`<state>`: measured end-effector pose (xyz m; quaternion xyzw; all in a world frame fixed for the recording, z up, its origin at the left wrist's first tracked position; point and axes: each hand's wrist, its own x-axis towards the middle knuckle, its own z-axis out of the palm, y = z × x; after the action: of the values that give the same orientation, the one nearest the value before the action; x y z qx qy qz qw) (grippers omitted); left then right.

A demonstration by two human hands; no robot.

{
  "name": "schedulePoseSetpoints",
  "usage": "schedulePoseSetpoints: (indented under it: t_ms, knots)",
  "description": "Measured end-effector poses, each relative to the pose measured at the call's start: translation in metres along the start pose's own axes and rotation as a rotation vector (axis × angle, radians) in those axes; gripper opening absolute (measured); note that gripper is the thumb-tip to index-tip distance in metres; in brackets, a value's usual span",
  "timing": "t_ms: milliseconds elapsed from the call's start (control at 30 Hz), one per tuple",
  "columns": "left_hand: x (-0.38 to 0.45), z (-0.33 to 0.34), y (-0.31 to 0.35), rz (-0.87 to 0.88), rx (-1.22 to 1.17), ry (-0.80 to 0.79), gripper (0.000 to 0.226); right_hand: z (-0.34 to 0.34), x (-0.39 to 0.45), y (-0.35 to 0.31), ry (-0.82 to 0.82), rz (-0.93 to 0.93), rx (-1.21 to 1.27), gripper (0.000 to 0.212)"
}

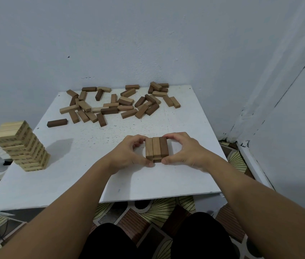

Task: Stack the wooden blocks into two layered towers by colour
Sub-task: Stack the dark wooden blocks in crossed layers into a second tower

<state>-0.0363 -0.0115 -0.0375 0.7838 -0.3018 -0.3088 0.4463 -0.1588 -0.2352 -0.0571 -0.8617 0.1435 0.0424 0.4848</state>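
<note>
Leftmost, a pale block tower [24,146] stood at the white board's [76,174] edge. Loose brown blocks [118,103] lay scattered along the far side. Left hand [129,154] and right hand [183,150] curled round the small brown stack [156,148], apparently two layers, thumbs pressing its near end.

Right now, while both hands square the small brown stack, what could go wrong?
1. The left hand and right hand squeeze the stack from both sides; uneven pressure may skew its top blocks.
2. Reaching for the loose blocks behind, an arm may brush the stack.
3. The pale tower stands near the board's left edge; a bump may topple it.
</note>
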Motion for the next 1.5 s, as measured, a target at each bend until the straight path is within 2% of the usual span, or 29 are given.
schedulePoseSetpoints:
  t_ms: [267, 767, 1000, 1233, 1500]
  knots:
    - [0.007, 0.001, -0.006, -0.035, 0.127, 0.021, 0.074, 0.000, 0.000, -0.001, 0.005, 0.018, -0.064, 0.088]
    - [0.003, 0.002, 0.001, -0.074, 0.129, 0.044, 0.077, 0.001, -0.006, -0.007, 0.027, 0.003, -0.115, 0.078]
    - [-0.001, -0.001, 0.003, -0.099, -0.054, -0.008, 0.104, -0.002, -0.005, -0.002, -0.012, -0.002, 0.038, 0.093]
    - [-0.003, -0.007, 0.003, -0.080, -0.150, -0.045, 0.079, -0.003, -0.006, -0.004, -0.041, -0.011, 0.101, 0.082]
    - [-0.005, -0.005, 0.006, -0.071, -0.156, -0.046, 0.072, -0.002, -0.007, -0.005, -0.043, -0.006, 0.104, 0.081]
